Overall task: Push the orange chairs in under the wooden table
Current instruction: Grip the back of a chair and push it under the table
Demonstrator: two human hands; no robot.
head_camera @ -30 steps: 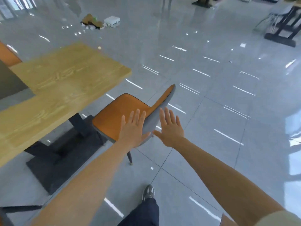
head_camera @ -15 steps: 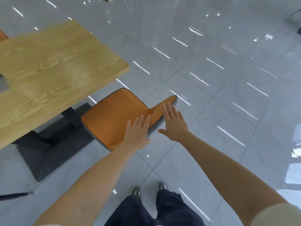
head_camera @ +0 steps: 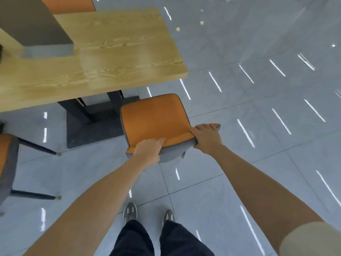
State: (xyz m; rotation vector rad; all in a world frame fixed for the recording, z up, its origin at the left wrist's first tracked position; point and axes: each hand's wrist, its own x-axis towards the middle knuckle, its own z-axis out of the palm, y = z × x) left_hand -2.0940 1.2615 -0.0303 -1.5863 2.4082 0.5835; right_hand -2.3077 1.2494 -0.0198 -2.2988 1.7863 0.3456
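Note:
An orange chair (head_camera: 154,119) with a grey back stands on the floor just in front of the wooden table (head_camera: 110,58), its seat outside the table's near right corner. My left hand (head_camera: 149,151) grips the top of its backrest at the left end. My right hand (head_camera: 207,136) grips the same backrest at the right end. A second orange chair (head_camera: 6,159) shows at the left edge, apart from the table. A third orange chair (head_camera: 68,4) peeks out behind the table's far side.
The table's black pedestal base (head_camera: 92,126) sits on the floor left of the held chair. A grey block (head_camera: 36,28) lies on the tabletop. My feet (head_camera: 149,215) stand behind the chair on grey glossy tiles. Small debris (head_camera: 178,29) lies far off.
Both hands went from flat and open near the backrest to closed on its top edge. The view has swung so I now stand directly behind the chair.

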